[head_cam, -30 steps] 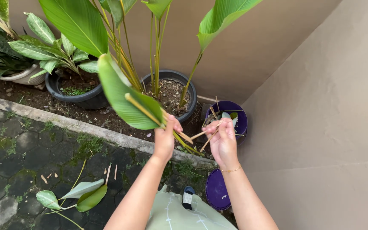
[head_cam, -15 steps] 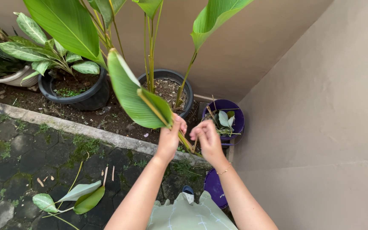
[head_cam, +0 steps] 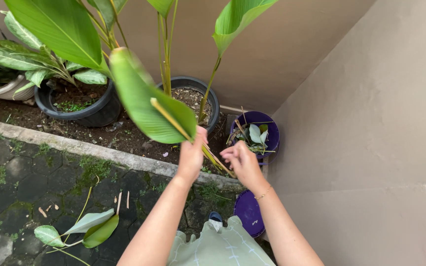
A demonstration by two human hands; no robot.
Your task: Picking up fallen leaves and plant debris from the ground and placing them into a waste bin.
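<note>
My left hand (head_cam: 192, 155) grips the pale stalk of a big green leaf (head_cam: 146, 101) that points up and to the left. My right hand (head_cam: 242, 161) pinches the lower end of the same stalk (head_cam: 216, 160), close beside the left hand. Both hands hover over the soil bed, in front of a dark round pot (head_cam: 212, 98) with tall thin stems. Just right of my right hand stands a purple bucket (head_cam: 272, 130) holding cut leaves and stalks.
A second dark pot (head_cam: 82, 111) with broad leaves stands at the left, and a pale pot (head_cam: 1, 91) at the far left. A concrete curb (head_cam: 89, 150) edges mossy paving where cut leaves (head_cam: 82, 229) lie. A beige wall (head_cam: 371, 98) closes the right; a purple lid (head_cam: 250, 212) is near my feet.
My right hand has come off the bucket side and closed in on the stalk next to my left hand. The leaf has swung left and up.
</note>
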